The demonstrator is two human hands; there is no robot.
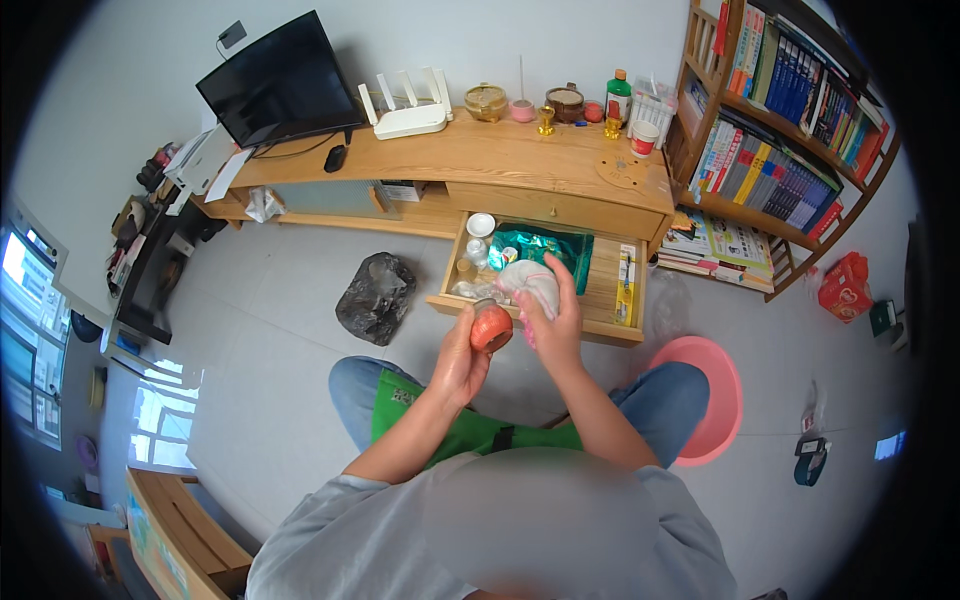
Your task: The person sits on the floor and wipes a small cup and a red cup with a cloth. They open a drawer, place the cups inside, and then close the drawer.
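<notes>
My left hand (459, 364) holds a small round orange-red jar (491, 328) tilted over the front edge of the drawer. In my right hand (556, 326) is a bunched white cloth with pink edging (531, 283), a little to the right of the jar and apart from it. Beneath and beyond both hands lies the pulled-out wooden drawer (600, 330). It holds a shiny teal packet (577, 251), a small white dish (481, 224), small jars at its left side and a yellow-carded item (625, 289) at its right.
On the wooden cabinet (495, 157) stand a monitor (281, 82), a white router (411, 120), bowls, a green bottle (619, 94) and a paper cup (643, 139). A black plastic bag (377, 298) lies left of the drawer; a pink basin (716, 405) stands by my right knee. A bookshelf (742, 187) rises at right.
</notes>
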